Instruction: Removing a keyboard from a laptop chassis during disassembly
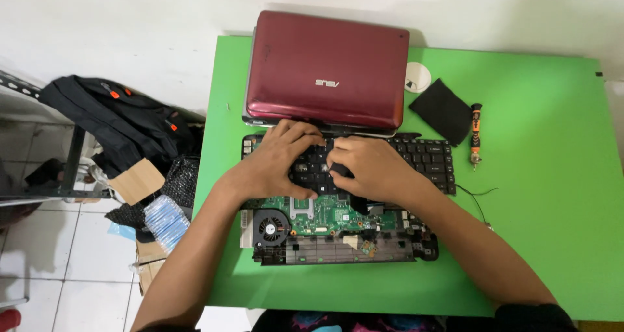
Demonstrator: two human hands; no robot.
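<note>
The black keyboard (364, 160) lies across the rear half of an opened laptop base (338, 238) on the green table (546, 176), directly in front of a closed red laptop (328, 69). The left hand (276, 163) rests palm-down on the keyboard's left portion, fingers spread and lightly curled, gripping nothing. The right hand (374, 169) presses flat near the centre, fingers bent onto the keys.

Handling: the keyboard is judged thin, light and flexible; it bends if lifted by one corner. Take hold at both long edges. Any ribbon cable beneath it would tear easily.

The exposed green circuit board (325, 215) and cooling fan (271, 227) are fragile; avoid pressing on them.

Obscured: both hands cover the keyboard's middle, so any connector or latch there cannot be seen. A small dark object under the right fingers is possibly a tool; the view does not confirm it. An orange-handled screwdriver (476, 134) and a black cloth (442, 110) lie to the right.
</note>
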